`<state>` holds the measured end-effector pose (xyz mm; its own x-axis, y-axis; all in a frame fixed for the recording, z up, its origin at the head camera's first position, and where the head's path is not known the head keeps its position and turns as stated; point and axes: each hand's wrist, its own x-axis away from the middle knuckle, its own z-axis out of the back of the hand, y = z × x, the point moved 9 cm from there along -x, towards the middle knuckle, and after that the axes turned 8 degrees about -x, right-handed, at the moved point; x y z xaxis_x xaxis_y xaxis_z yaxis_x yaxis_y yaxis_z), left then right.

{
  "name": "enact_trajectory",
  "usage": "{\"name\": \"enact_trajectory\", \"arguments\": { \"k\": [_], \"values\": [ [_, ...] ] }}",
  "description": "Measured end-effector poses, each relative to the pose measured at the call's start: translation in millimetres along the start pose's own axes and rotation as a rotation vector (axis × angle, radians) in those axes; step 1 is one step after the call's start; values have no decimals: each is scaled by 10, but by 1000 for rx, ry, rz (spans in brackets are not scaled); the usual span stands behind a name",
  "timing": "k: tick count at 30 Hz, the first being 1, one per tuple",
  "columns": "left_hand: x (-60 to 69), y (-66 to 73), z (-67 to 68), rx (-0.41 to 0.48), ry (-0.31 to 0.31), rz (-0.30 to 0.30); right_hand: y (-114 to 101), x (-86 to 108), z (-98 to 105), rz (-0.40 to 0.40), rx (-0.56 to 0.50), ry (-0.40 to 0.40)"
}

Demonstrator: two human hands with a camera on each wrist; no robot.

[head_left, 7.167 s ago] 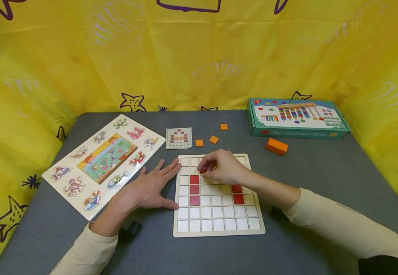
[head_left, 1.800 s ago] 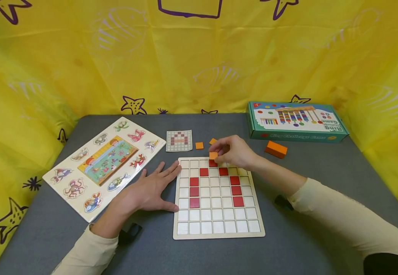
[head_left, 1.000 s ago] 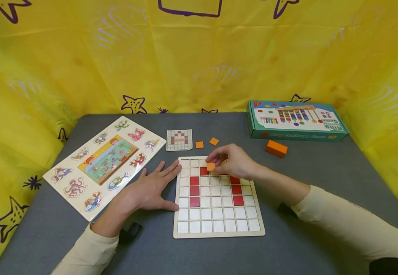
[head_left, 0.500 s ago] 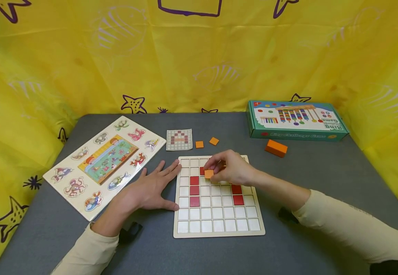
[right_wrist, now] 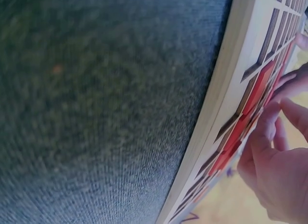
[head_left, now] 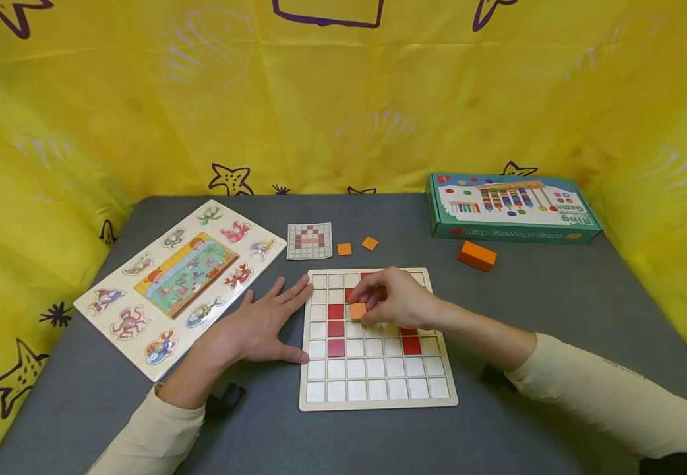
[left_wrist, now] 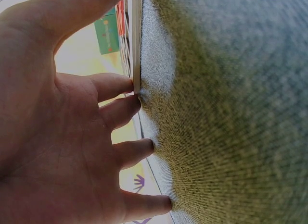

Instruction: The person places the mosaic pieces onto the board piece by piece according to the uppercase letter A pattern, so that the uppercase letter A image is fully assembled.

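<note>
A wooden grid board (head_left: 379, 406) with pale square cells lies on the grey table, with several red tiles (head_left: 335, 328) set in its cells. My right hand (head_left: 399, 298) pinches an orange tile (head_left: 358, 311) between thumb and fingers over the board's third row, just right of the left red column. Whether the tile touches the cell, I cannot tell. That hand hides some upper cells. My left hand (head_left: 263, 324) lies with fingers spread on the table, thumb and fingertips against the board's left edge. In the left wrist view its fingers (left_wrist: 132, 154) press the cloth.
Two loose orange tiles (head_left: 344, 249) lie behind the board, beside a small pattern card (head_left: 309, 240). A knob puzzle board (head_left: 180, 284) with sea animals sits at left. At back right are a green game box (head_left: 512, 208) and an orange block (head_left: 477, 256).
My right hand has gone from releasing red tiles to holding an orange one, brought from behind the board toward me and slightly left. More red tiles sit in the grid. The left hand stays put.
</note>
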<state>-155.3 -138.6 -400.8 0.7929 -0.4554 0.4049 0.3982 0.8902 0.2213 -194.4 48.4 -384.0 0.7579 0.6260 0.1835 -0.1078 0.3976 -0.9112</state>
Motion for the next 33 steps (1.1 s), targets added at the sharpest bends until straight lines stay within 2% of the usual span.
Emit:
{"name": "enact_trajectory", "arguments": {
  "k": [15,33],
  "values": [
    [-5,-5,-1,0,-1,4,16,46,-131,-60,5,-34],
    [10,5,9,-6,11,-2,-1,30,-197,-80,148,-73]
  ]
}}
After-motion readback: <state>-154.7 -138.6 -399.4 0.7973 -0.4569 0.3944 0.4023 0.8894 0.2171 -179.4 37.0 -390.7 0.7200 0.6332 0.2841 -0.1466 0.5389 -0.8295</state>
